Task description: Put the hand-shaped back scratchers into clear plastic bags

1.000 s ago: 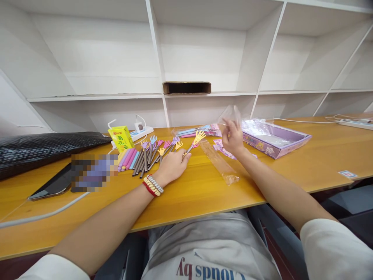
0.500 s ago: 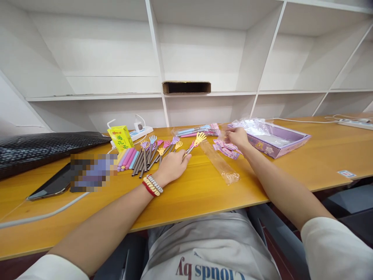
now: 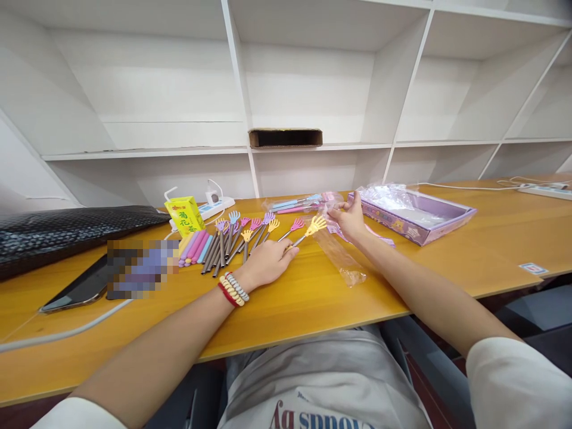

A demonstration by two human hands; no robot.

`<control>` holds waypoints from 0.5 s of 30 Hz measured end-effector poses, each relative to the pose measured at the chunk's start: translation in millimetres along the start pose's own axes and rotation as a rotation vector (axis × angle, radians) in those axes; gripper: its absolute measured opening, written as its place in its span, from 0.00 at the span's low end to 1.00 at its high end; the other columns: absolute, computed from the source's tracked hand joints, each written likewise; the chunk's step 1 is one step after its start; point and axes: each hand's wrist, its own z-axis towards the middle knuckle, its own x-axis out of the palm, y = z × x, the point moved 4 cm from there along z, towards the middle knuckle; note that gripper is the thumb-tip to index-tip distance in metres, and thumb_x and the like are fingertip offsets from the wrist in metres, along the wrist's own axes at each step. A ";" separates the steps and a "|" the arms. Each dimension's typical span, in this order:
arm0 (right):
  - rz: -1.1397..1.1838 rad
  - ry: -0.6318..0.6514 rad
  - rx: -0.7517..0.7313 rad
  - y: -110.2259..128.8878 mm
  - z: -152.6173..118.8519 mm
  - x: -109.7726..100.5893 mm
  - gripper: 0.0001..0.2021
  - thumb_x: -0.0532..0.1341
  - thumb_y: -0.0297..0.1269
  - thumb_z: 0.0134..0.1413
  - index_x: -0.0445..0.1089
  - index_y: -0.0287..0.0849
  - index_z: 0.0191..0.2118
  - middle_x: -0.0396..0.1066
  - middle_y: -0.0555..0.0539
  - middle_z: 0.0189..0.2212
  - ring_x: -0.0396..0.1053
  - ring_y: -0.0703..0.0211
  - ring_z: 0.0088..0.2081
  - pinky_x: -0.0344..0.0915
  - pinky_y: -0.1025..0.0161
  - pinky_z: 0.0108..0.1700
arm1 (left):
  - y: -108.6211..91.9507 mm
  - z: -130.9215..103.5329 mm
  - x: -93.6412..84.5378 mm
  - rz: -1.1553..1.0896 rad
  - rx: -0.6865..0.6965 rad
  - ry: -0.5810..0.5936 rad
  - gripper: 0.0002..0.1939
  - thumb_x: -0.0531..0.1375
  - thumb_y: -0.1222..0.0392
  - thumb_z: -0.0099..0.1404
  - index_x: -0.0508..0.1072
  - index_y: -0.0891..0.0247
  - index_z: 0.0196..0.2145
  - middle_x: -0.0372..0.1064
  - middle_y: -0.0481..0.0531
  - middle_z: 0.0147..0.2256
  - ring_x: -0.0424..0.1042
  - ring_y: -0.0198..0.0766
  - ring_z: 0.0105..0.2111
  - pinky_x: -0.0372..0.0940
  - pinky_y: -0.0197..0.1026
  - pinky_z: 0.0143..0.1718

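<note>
My left hand is closed around the thin metal rod of a back scratcher with a yellow hand-shaped head, which points up to the right. A pink back scratcher head shows just left of it; whether its rod is also in the hand is hidden. My right hand pinches clear plastic at the upper end of a long transparent bag lying on the table. Purple-pink cards lie partly under the right hand. Several more back scratchers with colored heads lie beyond my left hand.
Pastel tubes are stacked beside a yellow drink carton. A purple open box with clear plastic stands right. Packaged back scratchers lie at the back. A phone, a white cable and a power strip are left.
My right hand has moved slightly left from the card pile, with its thumb or finger now raised. The yellow back scratcher has shifted right and lower, away from the pink head.
</note>
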 end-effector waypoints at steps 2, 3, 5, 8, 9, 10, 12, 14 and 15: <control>0.024 -0.004 0.016 -1.7 1.1 0.6 0.50 0.66 0.27 0.29 0.39 0.51 0.59 0.61 0.62 0.22 0.65 0.67 0.24 0.68 0.64 0.31 | 0.7 0.3 -1.8 0.015 -0.025 -0.021 0.21 0.41 0.47 0.67 0.67 0.61 0.34 0.70 0.53 0.30 0.69 0.40 0.30 0.56 0.39 0.29; 0.031 -0.010 0.038 -3.0 1.6 0.7 0.49 0.67 0.27 0.28 0.41 0.50 0.59 0.61 0.62 0.21 0.65 0.67 0.24 0.67 0.65 0.31 | 0.9 0.4 -2.8 0.016 -0.037 -0.030 0.21 0.41 0.47 0.67 0.67 0.61 0.33 0.70 0.53 0.30 0.68 0.40 0.30 0.55 0.39 0.28; 0.047 -0.028 0.083 -5.0 2.0 0.7 0.46 0.68 0.26 0.26 0.48 0.46 0.56 0.60 0.62 0.20 0.65 0.66 0.24 0.66 0.65 0.30 | 1.3 0.7 -3.9 0.008 -0.054 -0.037 0.21 0.40 0.47 0.67 0.66 0.61 0.32 0.70 0.53 0.30 0.68 0.39 0.29 0.55 0.38 0.28; 0.051 -0.005 0.149 -5.0 0.2 3.6 0.33 0.69 0.25 0.24 0.62 0.41 0.44 0.62 0.59 0.18 0.67 0.64 0.25 0.67 0.64 0.31 | 2.1 0.9 -4.0 -0.002 -0.067 -0.042 0.21 0.41 0.47 0.67 0.66 0.62 0.33 0.69 0.53 0.29 0.68 0.39 0.29 0.55 0.38 0.29; 0.050 0.021 0.173 -4.5 -1.1 5.6 0.28 0.69 0.26 0.24 0.64 0.40 0.40 0.64 0.57 0.19 0.68 0.63 0.26 0.68 0.64 0.32 | 2.2 0.9 -3.9 -0.002 -0.065 -0.048 0.21 0.41 0.47 0.67 0.66 0.62 0.33 0.69 0.53 0.29 0.68 0.39 0.29 0.55 0.38 0.29; 0.048 0.052 0.198 -3.7 -2.7 7.9 0.23 0.70 0.27 0.25 0.66 0.39 0.36 0.66 0.55 0.20 0.68 0.63 0.26 0.68 0.63 0.33 | 2.1 0.8 -3.7 0.001 -0.058 -0.051 0.21 0.41 0.47 0.67 0.66 0.62 0.33 0.69 0.53 0.29 0.68 0.39 0.29 0.55 0.38 0.29; 0.038 0.096 0.236 -1.8 -6.5 12.4 0.16 0.69 0.32 0.30 0.66 0.38 0.30 0.68 0.51 0.21 0.68 0.63 0.26 0.69 0.62 0.32 | 1.5 0.6 -3.0 0.013 -0.038 -0.051 0.21 0.41 0.47 0.67 0.67 0.62 0.33 0.69 0.53 0.29 0.68 0.39 0.29 0.55 0.38 0.28; 0.006 0.116 0.259 -0.2 -10.3 16.1 0.12 0.68 0.36 0.34 0.65 0.39 0.26 0.69 0.50 0.21 0.68 0.63 0.24 0.70 0.61 0.29 | 0.5 0.3 -2.0 0.031 -0.016 -0.036 0.21 0.41 0.47 0.67 0.67 0.61 0.33 0.69 0.53 0.29 0.68 0.39 0.29 0.55 0.38 0.28; -0.013 0.116 0.268 0.2 -12.2 17.5 0.12 0.68 0.37 0.35 0.65 0.39 0.25 0.69 0.50 0.21 0.67 0.63 0.23 0.70 0.61 0.28 | 0.2 0.2 -1.5 0.042 -0.009 -0.027 0.21 0.42 0.47 0.67 0.67 0.61 0.34 0.70 0.53 0.30 0.68 0.39 0.29 0.55 0.38 0.29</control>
